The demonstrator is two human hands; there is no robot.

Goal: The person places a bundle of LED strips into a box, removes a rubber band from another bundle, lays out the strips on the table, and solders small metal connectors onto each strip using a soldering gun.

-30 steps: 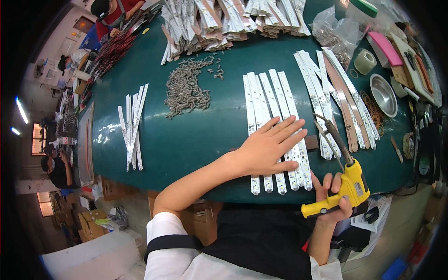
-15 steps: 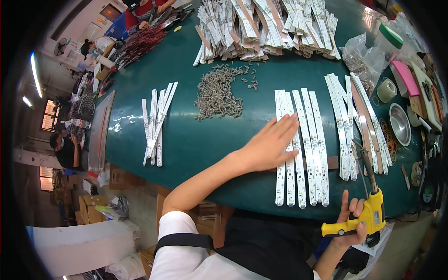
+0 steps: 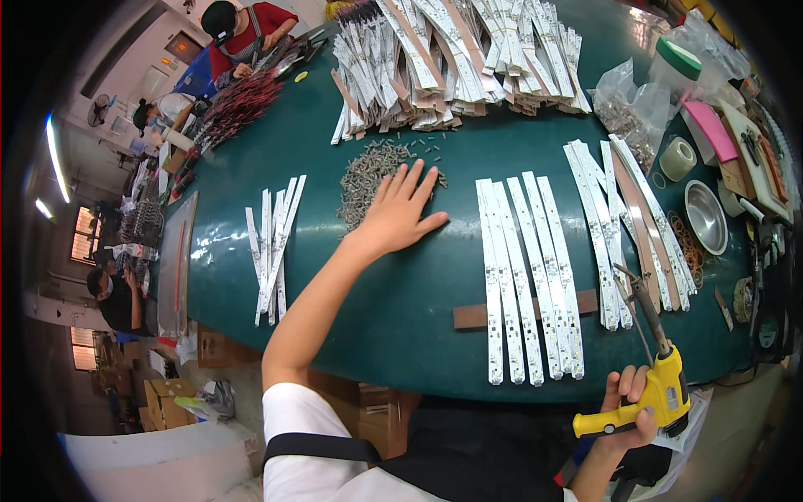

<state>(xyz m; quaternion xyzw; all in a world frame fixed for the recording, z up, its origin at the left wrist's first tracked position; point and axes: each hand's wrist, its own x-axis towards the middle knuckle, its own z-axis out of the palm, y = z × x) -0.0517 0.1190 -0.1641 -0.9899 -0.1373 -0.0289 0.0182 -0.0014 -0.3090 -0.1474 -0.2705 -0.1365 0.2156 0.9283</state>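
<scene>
My left hand (image 3: 396, 212) is spread open over the right side of a pile of small grey metal pieces (image 3: 361, 184), holding nothing I can see. Whether its fingertips touch the pieces is unclear. At the lower right, my right hand (image 3: 629, 412) is wrapped around the handle of a yellow soldering gun (image 3: 669, 389), whose metal tip points up and away. Several white LED circuit strips (image 3: 544, 276) lie side by side in front of me, across a flat brown bar (image 3: 470, 317). The tip is near another group of strips (image 3: 595, 213) on the right.
A large heap of strips (image 3: 418, 75) fills the far side of the green table (image 3: 385, 293). A few crossed strips (image 3: 265, 251) lie left. Along the right stand a metal bowl (image 3: 705, 217), a tape roll (image 3: 677, 159) and a bag of parts (image 3: 623, 113). Other people work at the upper left.
My left hand has left the row of LED strips and moved left and away to the pile of metal pieces. The soldering gun stays in my right hand. The view has shifted slightly.
</scene>
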